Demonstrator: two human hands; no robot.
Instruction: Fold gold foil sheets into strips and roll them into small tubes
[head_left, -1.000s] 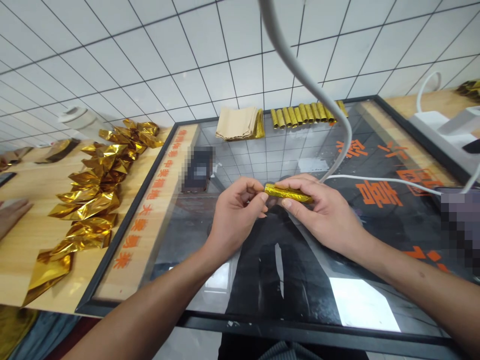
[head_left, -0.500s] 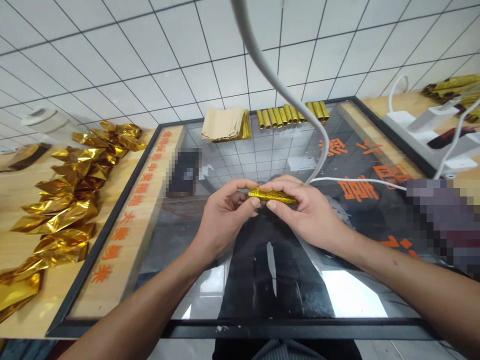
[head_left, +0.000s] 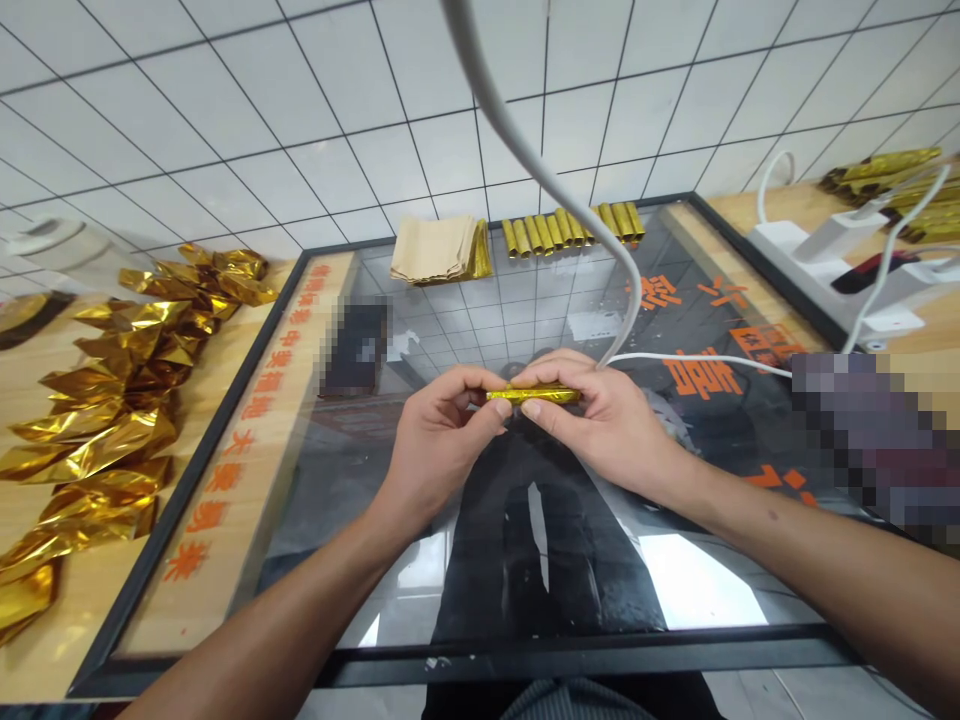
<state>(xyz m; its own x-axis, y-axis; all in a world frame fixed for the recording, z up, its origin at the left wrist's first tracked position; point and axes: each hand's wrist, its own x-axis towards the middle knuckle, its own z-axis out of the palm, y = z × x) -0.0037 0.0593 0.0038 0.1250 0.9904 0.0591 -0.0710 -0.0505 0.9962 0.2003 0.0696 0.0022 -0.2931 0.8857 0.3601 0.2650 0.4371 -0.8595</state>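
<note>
Between my two hands, a small roll of gold foil paper (head_left: 551, 395) lies sideways just above the glass top (head_left: 420, 440). The thumb and fingertips of my left hand (head_left: 450, 415) pinch its left end. My right hand (head_left: 600, 405) grips it along the middle and right end, thumb below and fingers over the top. Beyond the hands, a row of finished-looking gold paper tubes (head_left: 555, 233) lies along the far edge. Left of that row sits a stack of tan-backed gold paper sheets (head_left: 433, 248).
Folded shiny gold foil pieces (head_left: 127, 390) spread over the wood on the left. A white cable (head_left: 517, 140) hangs across the middle. On the right are a power strip (head_left: 832, 270), a blurred-out object (head_left: 870, 430) and more gold rolls (head_left: 885, 185). A dark pixelated item (head_left: 356, 345) lies left.
The view has shifted slightly, so the surroundings sit further left. The roll looks more level, and both hands keep their hold on it.
</note>
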